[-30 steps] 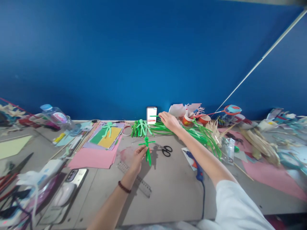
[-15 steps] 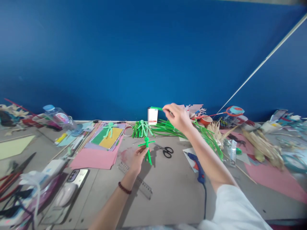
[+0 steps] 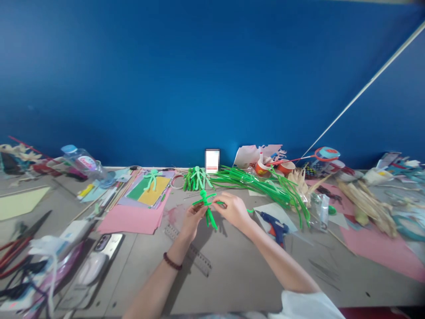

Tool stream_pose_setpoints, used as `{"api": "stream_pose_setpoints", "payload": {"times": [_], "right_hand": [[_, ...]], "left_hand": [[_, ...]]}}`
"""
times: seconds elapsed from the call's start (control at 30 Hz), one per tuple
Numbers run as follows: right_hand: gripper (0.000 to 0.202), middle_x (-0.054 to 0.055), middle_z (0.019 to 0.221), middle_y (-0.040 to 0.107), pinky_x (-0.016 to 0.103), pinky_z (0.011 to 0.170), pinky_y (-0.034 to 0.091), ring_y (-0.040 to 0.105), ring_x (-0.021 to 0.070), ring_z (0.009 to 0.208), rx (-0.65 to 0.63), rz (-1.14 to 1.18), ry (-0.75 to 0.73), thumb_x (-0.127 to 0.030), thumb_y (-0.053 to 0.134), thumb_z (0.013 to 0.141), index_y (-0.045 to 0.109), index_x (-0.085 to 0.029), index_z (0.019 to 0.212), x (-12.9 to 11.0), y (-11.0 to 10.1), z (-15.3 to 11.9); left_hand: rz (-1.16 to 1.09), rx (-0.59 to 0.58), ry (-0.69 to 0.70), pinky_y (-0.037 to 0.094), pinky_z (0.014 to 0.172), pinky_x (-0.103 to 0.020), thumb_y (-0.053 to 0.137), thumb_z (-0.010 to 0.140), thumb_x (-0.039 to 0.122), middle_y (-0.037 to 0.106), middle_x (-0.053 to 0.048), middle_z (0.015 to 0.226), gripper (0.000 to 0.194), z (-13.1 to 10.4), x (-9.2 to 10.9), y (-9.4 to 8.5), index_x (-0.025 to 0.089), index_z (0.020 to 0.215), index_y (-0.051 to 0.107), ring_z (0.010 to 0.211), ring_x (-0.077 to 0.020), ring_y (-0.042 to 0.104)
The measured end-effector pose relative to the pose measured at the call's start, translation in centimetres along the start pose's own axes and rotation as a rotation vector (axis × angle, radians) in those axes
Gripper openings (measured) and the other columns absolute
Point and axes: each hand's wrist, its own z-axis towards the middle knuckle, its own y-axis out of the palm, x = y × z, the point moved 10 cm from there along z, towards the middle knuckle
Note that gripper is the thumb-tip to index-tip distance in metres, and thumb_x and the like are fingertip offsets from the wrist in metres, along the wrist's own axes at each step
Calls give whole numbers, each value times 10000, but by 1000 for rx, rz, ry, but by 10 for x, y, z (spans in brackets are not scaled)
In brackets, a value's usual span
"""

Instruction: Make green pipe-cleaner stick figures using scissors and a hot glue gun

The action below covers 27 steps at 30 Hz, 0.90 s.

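Note:
My left hand (image 3: 191,220) pinches a small green pipe-cleaner figure (image 3: 211,219), with a round head on top and two legs hanging down to the right. Against its upper body, my right hand (image 3: 235,212) holds a green pipe cleaner (image 3: 250,211) between thumb and fingertips. One end meets the figure at the chest; what seems to be its tail sticks out beyond the right hand. Behind my hands, several green figures (image 3: 200,178) stand by the wall beside a bundle of loose green pipe cleaners (image 3: 245,178). Black scissors are hidden behind the right hand.
A blue glue gun (image 3: 278,227) lies right of my right hand, partly behind the forearm. Under my left forearm is a clear ruler (image 3: 199,260). Pink paper (image 3: 129,219) and a phone (image 3: 93,270) lie left. A white-screened device (image 3: 212,161) leans on the wall.
My right hand has come down from beside the wall with the pipe cleaner to the figure. My left hand stays in place, and the figure's legs have swung slightly right.

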Motion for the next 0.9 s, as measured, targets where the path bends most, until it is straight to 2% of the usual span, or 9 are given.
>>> {"api": "stream_pose_setpoints", "payload": {"times": [0.17,0.33,0.73,0.9], "right_hand": [[103,-9,820,676,191,615,375,576,114,678,31,42,8,-255,586,807,688,-246,812,4,4,1],[99,-14,770,659,197,592,359,558,109,636,53,-31,22,-246,580,801,672,-239,766,7,7,1],[94,1,762,651,202,618,360,590,135,729,85,-68,-26,-185,538,792,600,-211,728,2,16,-3],[110,10,806,659,213,654,379,594,147,764,66,-51,-32,-176,525,802,629,-213,801,3,22,-3]], "left_hand": [[19,2,13,443,582,-240,830,504,287,694,-13,694,322,-4,8,4,180,770,682,612,-144,622],[-37,15,-27,466,617,-259,827,495,301,704,-1,663,290,-7,9,7,186,720,684,618,-164,654],[-176,-90,-110,478,674,-232,766,631,276,722,-30,762,247,-9,3,17,159,826,671,774,-179,676],[-204,-26,-162,499,770,-285,757,633,256,711,-29,747,240,-11,1,13,151,815,642,737,-173,677]]}}
